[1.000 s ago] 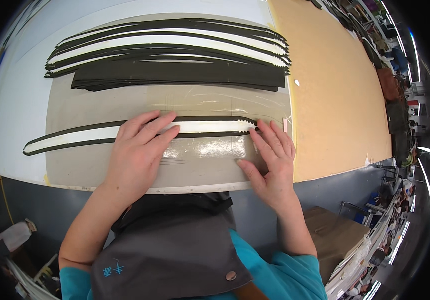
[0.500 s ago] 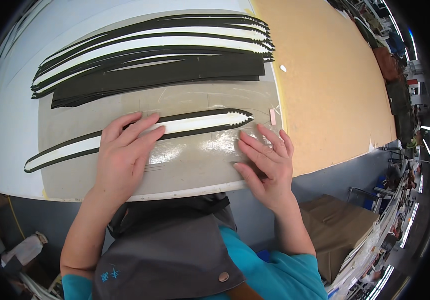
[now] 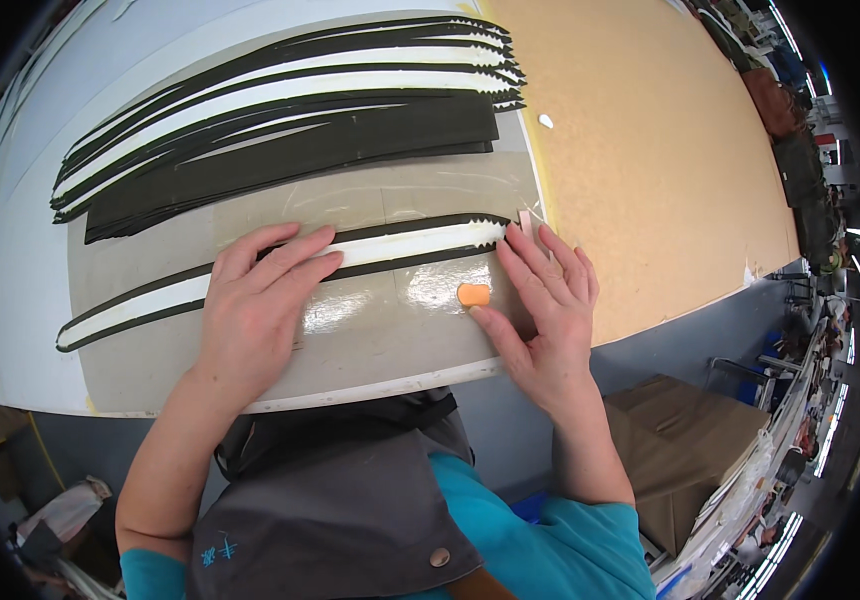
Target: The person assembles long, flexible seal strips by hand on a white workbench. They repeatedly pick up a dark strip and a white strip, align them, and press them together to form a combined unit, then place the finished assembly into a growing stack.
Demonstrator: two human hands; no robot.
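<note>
A long white strip with folded black edges (image 3: 410, 243) lies across the grey mat in front of me. Its right end is notched and tapers to a tip. My left hand (image 3: 255, 315) rests over the middle of the strip, fingers stretched out and pressing on it. At the notched tip, the fingertips of my right hand (image 3: 548, 305) touch the strip, the fingers extended and the thumb apart. A small orange piece (image 3: 473, 294) lies on the mat just beside the right thumb.
Beyond the strip lie a pile of similar black-edged white strips (image 3: 240, 105) and a stack of plain black strips (image 3: 290, 165). A small pink piece (image 3: 525, 221) sits near the mat's right edge. Tan board (image 3: 650, 180) covers the table's right side, with a white scrap (image 3: 546, 121) on it.
My right hand has moved forward onto the strip's notched tip. The orange piece now shows beside its thumb, where none was seen before. My left hand stays on the strip.
</note>
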